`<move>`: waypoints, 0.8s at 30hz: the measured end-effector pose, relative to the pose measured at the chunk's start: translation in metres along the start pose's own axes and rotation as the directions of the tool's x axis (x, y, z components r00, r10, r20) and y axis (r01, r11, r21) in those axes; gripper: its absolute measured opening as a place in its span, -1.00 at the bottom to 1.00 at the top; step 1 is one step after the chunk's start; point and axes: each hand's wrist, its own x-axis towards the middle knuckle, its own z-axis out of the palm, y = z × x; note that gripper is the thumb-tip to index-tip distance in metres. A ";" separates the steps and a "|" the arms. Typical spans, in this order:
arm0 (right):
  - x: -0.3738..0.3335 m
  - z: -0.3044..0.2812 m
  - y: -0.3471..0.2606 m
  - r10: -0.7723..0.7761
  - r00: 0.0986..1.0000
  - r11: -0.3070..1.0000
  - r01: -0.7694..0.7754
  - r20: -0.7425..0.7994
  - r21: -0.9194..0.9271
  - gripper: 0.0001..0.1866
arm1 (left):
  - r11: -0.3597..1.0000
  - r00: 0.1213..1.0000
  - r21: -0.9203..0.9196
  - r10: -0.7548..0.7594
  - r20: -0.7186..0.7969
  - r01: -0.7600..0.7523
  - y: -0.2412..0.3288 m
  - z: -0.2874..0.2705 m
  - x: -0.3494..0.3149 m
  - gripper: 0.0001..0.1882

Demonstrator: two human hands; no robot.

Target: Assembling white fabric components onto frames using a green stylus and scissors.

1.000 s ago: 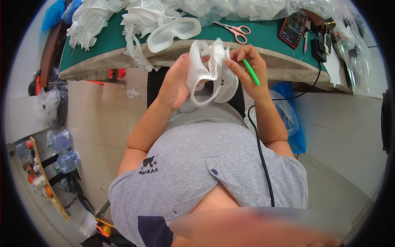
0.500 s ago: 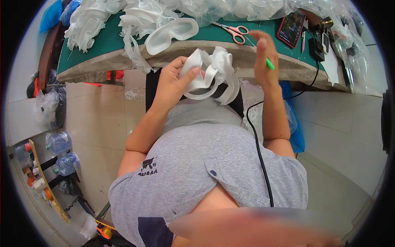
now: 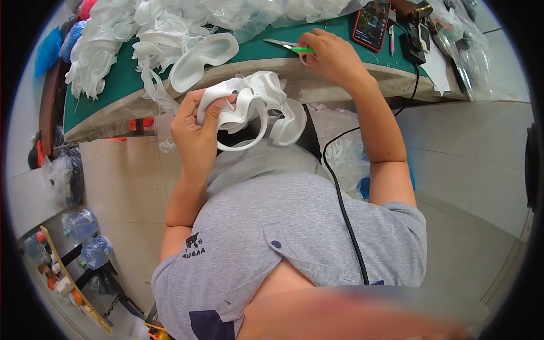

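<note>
My left hand [image 3: 195,119] is closed round a bunch of white, goggle-shaped molded pieces [image 3: 263,105], holding them off the table edge above my lap. Loops and curved rims dangle from the bunch. On the table, my right hand [image 3: 334,59] covers the handles of the scissors [image 3: 283,44], whose blades point left. A slim green stick [image 3: 302,50] pokes out of its curled fingers; the rest of it is hidden, so its kind is unclear. Part of a pink handle loop shows under the fingers. Another white goggle-shaped piece [image 3: 204,61] lies left of the scissors.
White pieces [image 3: 107,51] are heaped along the back and left of the green table [image 3: 255,67], with clear plastic bags [image 3: 272,14] behind. At right are a phone [image 3: 371,25], a pink pen [image 3: 391,41] and a black adapter [image 3: 412,48]. A black cable [image 3: 345,198] crosses my front.
My right hand has moved forward and left, from beside the scissors onto their handles, with the green stick still in it. My left hand has shifted the white bunch left in view.
</note>
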 end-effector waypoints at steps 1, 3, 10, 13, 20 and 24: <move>-0.003 -0.005 -0.001 0.012 1.000 1.000 -0.012 0.004 0.021 -0.74 | 1.000 1.000 0.008 0.027 -0.012 -0.026 0.000 -0.004 0.001 -0.87; -0.011 -0.013 0.001 0.009 1.000 0.998 -0.008 -0.019 0.059 -0.78 | 0.999 0.998 0.026 0.048 -0.040 -0.047 0.003 -0.012 0.000 -0.87; -0.040 -0.068 -0.022 0.002 0.995 0.938 -0.036 0.097 0.345 -0.78 | 0.989 0.997 -0.139 -0.052 0.054 0.059 0.015 -0.011 0.006 -0.93; -0.048 -0.052 -0.040 -0.070 0.992 0.818 -0.001 0.101 0.575 -0.70 | 0.973 0.989 -0.183 -0.126 0.076 0.138 0.012 -0.010 0.002 -0.91; -0.068 -0.036 -0.068 -0.246 0.964 0.816 0.150 0.099 0.558 -0.63 | 0.991 0.997 -0.122 -0.044 0.061 0.051 0.010 -0.002 -0.002 -0.88; -0.076 -0.034 -0.070 -0.213 0.969 0.837 0.113 0.128 0.535 -0.62 | 0.999 1.000 -0.040 -0.012 0.015 0.012 0.012 0.003 -0.003 -0.88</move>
